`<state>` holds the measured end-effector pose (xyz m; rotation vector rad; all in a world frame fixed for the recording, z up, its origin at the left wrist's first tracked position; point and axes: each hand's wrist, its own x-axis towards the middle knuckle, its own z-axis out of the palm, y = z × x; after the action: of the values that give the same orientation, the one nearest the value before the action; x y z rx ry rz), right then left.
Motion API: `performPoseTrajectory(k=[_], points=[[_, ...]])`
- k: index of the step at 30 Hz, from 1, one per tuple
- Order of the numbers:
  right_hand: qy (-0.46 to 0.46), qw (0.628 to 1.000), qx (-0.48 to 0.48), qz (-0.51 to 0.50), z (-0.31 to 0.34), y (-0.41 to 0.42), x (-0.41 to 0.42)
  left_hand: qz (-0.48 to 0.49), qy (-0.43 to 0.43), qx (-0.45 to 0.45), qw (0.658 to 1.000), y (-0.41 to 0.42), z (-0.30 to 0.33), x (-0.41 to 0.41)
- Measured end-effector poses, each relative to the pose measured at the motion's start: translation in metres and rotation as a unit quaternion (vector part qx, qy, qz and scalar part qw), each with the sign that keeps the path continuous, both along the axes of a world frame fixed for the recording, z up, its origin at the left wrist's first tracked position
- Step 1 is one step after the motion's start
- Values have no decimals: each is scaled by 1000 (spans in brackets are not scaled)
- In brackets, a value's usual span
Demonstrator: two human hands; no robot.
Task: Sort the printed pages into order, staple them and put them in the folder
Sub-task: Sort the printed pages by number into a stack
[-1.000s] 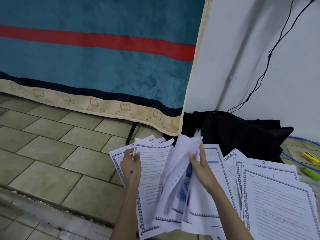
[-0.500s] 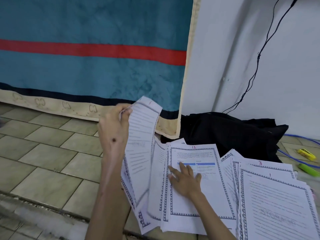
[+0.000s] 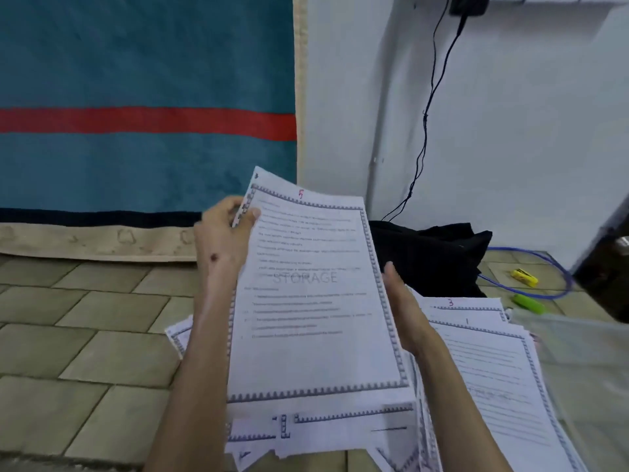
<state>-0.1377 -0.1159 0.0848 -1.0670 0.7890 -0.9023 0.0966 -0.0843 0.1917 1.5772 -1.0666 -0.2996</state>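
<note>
I am holding up a page point(image 3: 316, 294) in front of me, with a red 5 written at the top and the pale word STORAGE across the middle. My left hand point(image 3: 221, 240) grips its top left corner, thumb on the front and the other fingers curled behind, where more paper edges peek out, so I cannot tell how many sheets I hold there. My right hand point(image 3: 405, 311) is at the page's right edge with the thumb sticking up; its fingers are hidden behind the paper, so I cannot tell if they hold the page or only touch it. Under the held page more printed pages point(image 3: 320, 427) lie spread on the tiled floor point(image 3: 85, 335), mostly covered up. To the right is another pile of pages point(image 3: 493, 369); its top sheet has a 1 and the one peeking out behind it has a red 3. The words on all of them are too blurry to read. At the far right lies a see-through plastic folder point(image 3: 575, 345), cut off by the edge of the view, and I cannot make out anything inside it. Past it sit a green thing point(image 3: 529, 303) and a yellow thing point(image 3: 524, 277), too small to name, beside a loop of blue cable point(image 3: 544, 260). A black bag point(image 3: 432, 257) slumps against the white wall point(image 3: 527, 131), partly behind my page, and a black cord point(image 3: 429, 114) runs down to it. A blue blanket point(image 3: 136, 80) with a red stripe hangs on the left.
</note>
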Motion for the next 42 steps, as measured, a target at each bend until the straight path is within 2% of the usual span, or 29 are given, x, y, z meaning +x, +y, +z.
performPoseTrajectory(k=[2,5,7,9,10,11,14,17,20,23,24,25,27,30,32,38,42], points=[[110,993,-42,-31,4,4,-22,-34,50,33,998,-14,-33,-16],[238,961,-41,-133,-12,5,-45,-86,145,115,979,-27,-87,-34],[303,932,-26,-197,-30,5,-56,-164,240,210,934,-31,-119,-39],[347,908,-13,-232,-49,6,-60,-225,262,317,883,-28,-146,-42],[364,900,-8,-239,-60,6,-61,-234,246,349,873,-26,-156,-46],[376,896,-2,-236,-72,6,-61,-222,220,364,878,-25,-164,-50],[391,896,-3,-209,-92,8,-56,-140,110,373,911,-27,-177,-55],[401,885,-26,-235,-92,6,-63,-95,56,371,922,-37,-185,-49],[443,825,-19,-350,-88,4,-104,-65,46,381,921,-43,-188,-48],[535,722,95,-429,-88,11,-158,-2,-66,385,921,-45,-181,-70],[553,697,147,-433,-88,15,-172,2,-96,356,929,-46,-177,-83],[552,688,192,-430,-87,19,-183,-28,-97,326,940,-47,-173,-100],[542,690,242,-414,-89,25,-195,-139,-15,313,940,-46,-165,-143],[574,684,223,-391,-98,29,-199,-281,53,399,871,-41,-166,-202],[585,684,196,-390,-101,31,-199,-303,58,417,855,-39,-168,-226],[579,695,177,-389,-100,36,-200,-270,83,390,876,-44,-177,-250],[581,695,179,-383,-100,38,-203,-308,76,316,894,-37,-183,-255]])
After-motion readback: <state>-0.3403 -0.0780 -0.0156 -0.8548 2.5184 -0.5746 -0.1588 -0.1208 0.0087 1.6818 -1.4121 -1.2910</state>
